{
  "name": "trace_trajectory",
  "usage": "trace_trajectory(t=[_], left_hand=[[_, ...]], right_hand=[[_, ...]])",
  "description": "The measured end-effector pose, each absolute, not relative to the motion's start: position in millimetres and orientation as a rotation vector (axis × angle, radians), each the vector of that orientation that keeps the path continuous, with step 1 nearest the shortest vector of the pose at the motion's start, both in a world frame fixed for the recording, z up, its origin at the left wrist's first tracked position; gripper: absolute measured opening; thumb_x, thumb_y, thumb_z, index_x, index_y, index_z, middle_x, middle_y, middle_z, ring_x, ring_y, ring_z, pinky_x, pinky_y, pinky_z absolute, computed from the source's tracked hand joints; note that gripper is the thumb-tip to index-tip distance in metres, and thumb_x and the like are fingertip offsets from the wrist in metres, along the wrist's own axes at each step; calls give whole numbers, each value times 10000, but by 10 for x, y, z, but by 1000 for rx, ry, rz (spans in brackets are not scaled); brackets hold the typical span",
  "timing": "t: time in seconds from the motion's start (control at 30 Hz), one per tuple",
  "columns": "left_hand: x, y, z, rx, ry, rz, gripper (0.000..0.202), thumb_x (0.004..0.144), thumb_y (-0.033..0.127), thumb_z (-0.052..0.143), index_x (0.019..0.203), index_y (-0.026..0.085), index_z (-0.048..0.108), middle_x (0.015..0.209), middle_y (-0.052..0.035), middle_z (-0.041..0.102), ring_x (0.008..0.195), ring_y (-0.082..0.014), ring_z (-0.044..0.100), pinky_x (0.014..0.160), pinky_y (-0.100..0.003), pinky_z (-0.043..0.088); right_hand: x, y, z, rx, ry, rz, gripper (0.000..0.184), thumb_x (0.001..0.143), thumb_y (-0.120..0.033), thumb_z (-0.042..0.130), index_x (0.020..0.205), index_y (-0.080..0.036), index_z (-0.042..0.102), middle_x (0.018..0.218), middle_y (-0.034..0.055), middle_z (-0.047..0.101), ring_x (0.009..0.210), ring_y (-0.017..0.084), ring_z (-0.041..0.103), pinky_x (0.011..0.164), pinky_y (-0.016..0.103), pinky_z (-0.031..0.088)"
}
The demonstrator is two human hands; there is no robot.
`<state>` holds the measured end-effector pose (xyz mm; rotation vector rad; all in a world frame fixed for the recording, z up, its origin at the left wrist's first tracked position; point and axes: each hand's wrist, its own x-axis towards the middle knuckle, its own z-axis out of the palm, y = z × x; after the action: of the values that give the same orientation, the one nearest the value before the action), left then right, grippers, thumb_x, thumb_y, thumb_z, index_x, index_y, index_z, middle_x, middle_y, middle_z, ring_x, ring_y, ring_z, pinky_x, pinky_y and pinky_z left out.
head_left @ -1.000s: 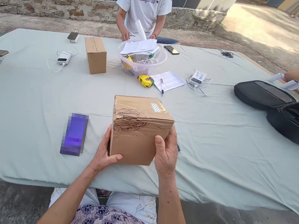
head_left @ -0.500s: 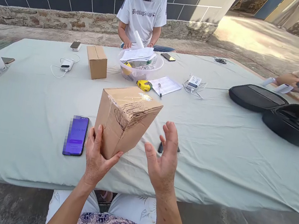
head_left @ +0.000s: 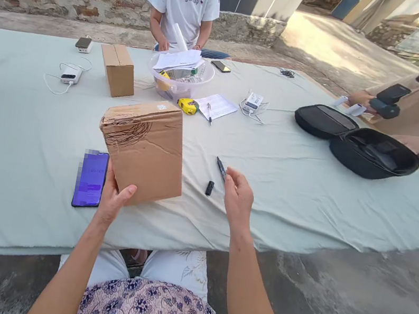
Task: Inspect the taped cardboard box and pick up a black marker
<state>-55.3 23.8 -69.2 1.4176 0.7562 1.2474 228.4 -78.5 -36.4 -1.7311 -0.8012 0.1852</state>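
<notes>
My left hand (head_left: 113,197) grips a brown cardboard box (head_left: 153,155) by its lower left corner, thumb on the front face. Black scribbled lines run across the box's upper left edge, and a small white label shows on top. My right hand (head_left: 238,197) is closed around the rear of a black marker pen (head_left: 221,167), whose uncapped tip points away to the upper left. On the cloth between box and hand lies the black pen cap (head_left: 209,188). A phone with a purple screen (head_left: 90,180) rests just left of my left hand.
Farther back are a second cardboard box (head_left: 118,71), a plastic basin (head_left: 210,75) with papers, a yellow tape measure (head_left: 188,106), a paper sheet with a pen (head_left: 218,107) and power banks. An open black case (head_left: 374,152) sits at right. One person sits opposite, another at right.
The box has turned so its broad side faces me and has shifted left. My right hand, open before, has closed on the marker. The view has swung right.
</notes>
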Motion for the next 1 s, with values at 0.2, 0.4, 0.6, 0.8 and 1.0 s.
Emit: trace_trajectory(t=[0.2,0.4,0.6,0.8,1.0], left_hand=[[-394,304,-736,1432,675,1009,1149,735,587,863,1647,296,227,1657,-145,426,1516,-367,438,1237,-518,400],[-490,257,-815,1482,704,857,1229,709,591,886,1669,311,170,1732,-131,294,1582,-386,323,1285,-529,323],[-566,403,-841,1559,684,898,1183,703,584,895,1643,278,246,1659,-171,414,1527,-405,413,1244,-570,372],[-508,398,-927,1555,698,939,1221,666,568,921,1643,271,251,1652,-183,414,1551,-411,371,1260,-594,331],[-483,267,-930,1582,742,999,1203,669,513,928,1646,274,268,1635,-181,436,1471,-403,470,1220,-578,387]], right_hand=[[2239,-756,-556,-1642,-898,493,647,899,-708,571,1294,-206,672,1226,160,748,1060,294,728,900,473,604],[1763,-707,-705,-1350,-1083,708,627,865,-691,689,1311,-254,632,1323,135,717,1222,298,676,925,413,602],[2019,-650,-778,-1617,-973,494,603,910,-745,496,1121,-225,717,1158,121,761,1075,288,697,952,452,568],[2790,-578,-672,-1993,-698,233,351,729,-377,697,1016,-176,706,1057,145,688,1067,312,599,1037,514,439],[2760,-685,-501,-1956,-707,318,433,704,-413,617,1067,-187,691,667,-20,524,672,218,511,732,407,456]])
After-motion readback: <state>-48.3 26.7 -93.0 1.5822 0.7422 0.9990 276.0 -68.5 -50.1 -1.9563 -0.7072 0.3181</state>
